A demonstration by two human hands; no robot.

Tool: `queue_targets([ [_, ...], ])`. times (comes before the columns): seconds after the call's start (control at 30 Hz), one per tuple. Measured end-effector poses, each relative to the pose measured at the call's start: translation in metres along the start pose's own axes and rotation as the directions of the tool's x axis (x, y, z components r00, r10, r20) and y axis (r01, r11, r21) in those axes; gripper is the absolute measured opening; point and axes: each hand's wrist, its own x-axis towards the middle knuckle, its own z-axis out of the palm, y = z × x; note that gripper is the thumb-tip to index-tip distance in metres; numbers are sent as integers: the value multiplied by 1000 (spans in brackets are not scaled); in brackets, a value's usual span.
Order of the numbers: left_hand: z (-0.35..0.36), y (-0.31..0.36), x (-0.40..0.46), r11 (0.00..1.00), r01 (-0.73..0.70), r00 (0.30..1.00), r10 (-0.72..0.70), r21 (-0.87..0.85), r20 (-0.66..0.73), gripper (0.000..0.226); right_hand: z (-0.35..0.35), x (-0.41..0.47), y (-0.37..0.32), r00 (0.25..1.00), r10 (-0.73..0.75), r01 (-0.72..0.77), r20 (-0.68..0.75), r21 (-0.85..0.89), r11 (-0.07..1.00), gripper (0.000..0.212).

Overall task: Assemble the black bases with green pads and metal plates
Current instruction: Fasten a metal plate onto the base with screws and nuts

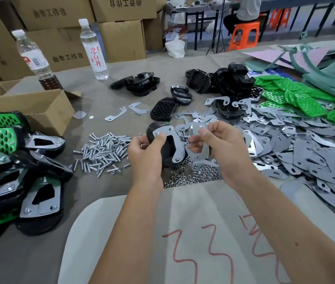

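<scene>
1. At table centre, above the nuts: left hand (pixel 145 149) curled round black base (pixel 163 147), thumb pressing on metal plate (pixel 169 140) lying on the base's upturned face.
2. Base long axis running from far-left to near-right; rounded end pointing away, toward the far-left.
3. Plate following the same axis: wide end with two holes at the far end, narrow leg trailing to a tab at the near-right.
4. Right hand (pixel 221 143) pinching a second metal plate (pixel 200 140) between thumb and fingers, held just beside the base; whether touching it, cannot tell. Long axis roughly far-to-near, holed end up at the thumb tip.
5. Below the hands: pile of nuts (pixel 193 176). To the left: pile of screws (pixel 103 153).
6. Right side: loose heap of plates (pixel 306 152), green pads (pixel 297 93) behind it, spare black bases (pixel 220 78) at far centre.
7. Left edge: finished assemblies (pixel 8 160) stacked, green and plated faces showing, next to an open cardboard box (pixel 39 105).
8. Far left: two water bottles (pixel 94 50) upright.
</scene>
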Motion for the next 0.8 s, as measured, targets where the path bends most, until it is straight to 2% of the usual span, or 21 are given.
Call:
queue_targets([
  [0.13, -2, -7, 9, 994, 75, 997, -73, -76, 31, 32, 3, -2, 1, 997, -25, 27, 80, -26, 999, 25],
  [0.23, -3, -9, 10, 995, 94, 995, -92, -39, 42, 31, 2, -1, 3, 997, 2, -1, 76, -18, 1000, 19],
  [0.33, -1, -9, 8, 998, 58, 996, -60, 35, 59, 30, 1, -1, 3, 998, 13, -19, 57, 105, 994, 15],
  [0.43, 2, -11, 7, 997, 31, 995, -38, 73, 90, 29, -1, 0, 2, 999, 5, -14, 50, 194, 981, 23],
  [0.53, 3, -10, 7, 998, 21, 993, -29, 63, 116, 24, 1, 0, 1, 997, -9, -3, 73, 157, 988, 14],
  [0.6, 3, -10, 6, 998, 50, 988, -55, 38, 146, 23, 2, 0, 1, 998, 11, -19, 59, 137, 990, 16],
  [0.7, 0, -8, 5, 998, 59, 978, -62, 20, 201, 22, 1, 2, 3, 999, 53, -53, 4, -11, 999, 13],
  [0.8, 0, -5, 2, 999, 21, 964, -31, 43, 263, 28, 1, 0, 3, 991, 51, -36, 125, -123, 992, 5],
])
